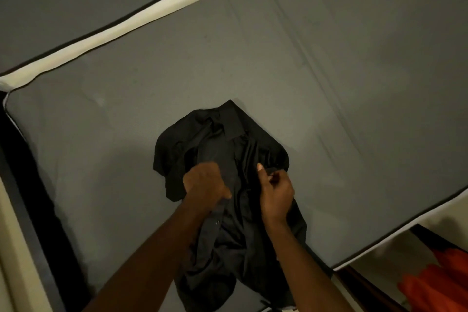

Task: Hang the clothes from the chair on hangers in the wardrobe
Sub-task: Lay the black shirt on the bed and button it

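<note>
Crumpled black button-up shirt (222, 149): collar pointing away; left hand (206, 183) and right hand (274, 192) both clamped on its front edges, equally near.

A grey fabric panel (329, 71) with cream edging (162, 12) and dark piping fills most of the frame. Lighting is dim. Orange fabric (440, 284) occupies the lower right corner. A cream surface (15, 261) runs along the lower left edge.

Broad grey fabric surface (329, 78) lies open on all sides of the crumpled black button-up shirt (222, 149); cream piped border (157, 11) bounds it above, orange cloth (438, 284) lower right.
</note>
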Demonstrator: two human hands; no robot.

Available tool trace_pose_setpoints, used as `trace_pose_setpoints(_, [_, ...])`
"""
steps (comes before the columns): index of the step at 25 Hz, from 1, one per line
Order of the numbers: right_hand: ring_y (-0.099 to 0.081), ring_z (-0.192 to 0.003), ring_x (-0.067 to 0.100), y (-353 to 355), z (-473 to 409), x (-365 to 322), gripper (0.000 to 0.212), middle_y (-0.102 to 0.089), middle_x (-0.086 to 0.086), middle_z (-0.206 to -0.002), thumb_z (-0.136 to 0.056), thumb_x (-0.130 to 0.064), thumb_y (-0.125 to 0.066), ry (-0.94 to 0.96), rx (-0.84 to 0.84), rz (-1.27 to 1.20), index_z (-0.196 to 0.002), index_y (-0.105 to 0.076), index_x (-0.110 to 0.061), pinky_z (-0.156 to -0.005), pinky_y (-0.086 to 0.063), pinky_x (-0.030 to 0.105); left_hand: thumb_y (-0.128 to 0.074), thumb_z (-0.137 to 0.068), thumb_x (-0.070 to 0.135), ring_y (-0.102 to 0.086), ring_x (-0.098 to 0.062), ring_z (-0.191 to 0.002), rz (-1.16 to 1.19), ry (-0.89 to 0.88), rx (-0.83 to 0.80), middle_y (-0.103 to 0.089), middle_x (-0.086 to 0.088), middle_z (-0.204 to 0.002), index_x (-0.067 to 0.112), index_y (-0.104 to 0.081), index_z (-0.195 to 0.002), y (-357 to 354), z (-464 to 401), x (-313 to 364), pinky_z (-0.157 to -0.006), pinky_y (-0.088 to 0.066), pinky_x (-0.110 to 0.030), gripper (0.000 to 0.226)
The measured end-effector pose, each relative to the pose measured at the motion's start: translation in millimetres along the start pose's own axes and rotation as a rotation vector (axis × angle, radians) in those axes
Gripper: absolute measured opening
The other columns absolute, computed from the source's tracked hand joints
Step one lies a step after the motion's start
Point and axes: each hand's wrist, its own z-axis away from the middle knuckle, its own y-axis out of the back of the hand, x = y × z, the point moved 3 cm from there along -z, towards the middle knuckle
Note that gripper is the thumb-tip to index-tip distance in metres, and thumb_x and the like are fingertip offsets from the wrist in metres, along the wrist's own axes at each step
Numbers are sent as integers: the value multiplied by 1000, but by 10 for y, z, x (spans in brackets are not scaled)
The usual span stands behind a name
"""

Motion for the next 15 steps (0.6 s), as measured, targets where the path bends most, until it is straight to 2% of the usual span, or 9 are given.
trace_pose_setpoints(1, [-58,-65,12,-8,-144,-89,45,-61,-1,-70,-90,-50,-74,-44,73,-52,-73,-55,-12,-64,-46,22,-82,-69,60,-67,-28,-104,131,-21,16,-68,-7,-112,11,-64,-107,99,-166,80,-94,-55,-37,65])
trace_pose_setpoints(3, [-47,-57,14,-33,-424,-147,44,-53,-1,-63,-94,-38,-72,-144,200,-156,-66,-50,-12,-58,-42,25,-82,-70,53,-71,-26,-83,422,-89,154,-74,-8,-90,9,-70,-88,170,-479,235,-83,-60,-39,49])
trace_pose_setpoints(5, [-43,-53,18,-48,-633,-112,44,-46,1,-56,-91,-24,-75,-207,253,-264,-58,-48,-14,-58,-43,32,-85,-78,32,-72,-23,-75,618,-146,252,-74,-6,-80,11,-75,-92,108,-677,359,-78,-62,-41,27])
trace_pose_setpoints(6, [-45,-52,22,-41,-676,-99,42,-48,5,-54,-87,-20,-78,-229,248,-292,-55,-52,-13,-58,-46,36,-84,-80,27,-72,-23,-75,685,-151,272,-75,-6,-80,12,-77,-98,65,-720,414,-78,-62,-41,24])
trace_pose_setpoints(7, [-49,-50,24,-39,-686,-94,36,-53,8,-54,-83,-16,-81,-255,232,-310,-56,-58,-10,-58,-50,37,-83,-82,27,-73,-23,-78,717,-171,294,-76,-5,-82,13,-77,-102,58,-733,488,-80,-61,-41,25])
trace_pose_setpoints(9, [-61,-50,28,-35,-647,-87,20,-65,13,-61,-78,-6,-85,-307,216,-338,-70,-67,-5,-55,-56,36,-82,-82,35,-72,-23,-90,634,-195,376,-77,-2,-90,19,-79,-105,37,-767,594,-85,-58,-38,28])
trace_pose_setpoints(11, [-66,-54,31,-35,-588,-47,20,-67,14,-68,-78,2,-84,-376,222,-407,-81,-65,-4,-49,-55,34,-82,-81,46,-71,-21,-94,580,-150,443,-78,3,-95,26,-80,-102,-1,-789,638,-82,-56,-34,29])
trace_pose_setpoints(15, [-67,-61,28,-91,-425,-1,16,-67,19,-76,-80,3,-83,-422,157,-520,-82,-67,2,-54,-58,34,-84,-76,52,-69,-15,-79,600,-61,540,-73,9,-80,26,-75,-83,-5,-834,707,-66,-53,-32,28])
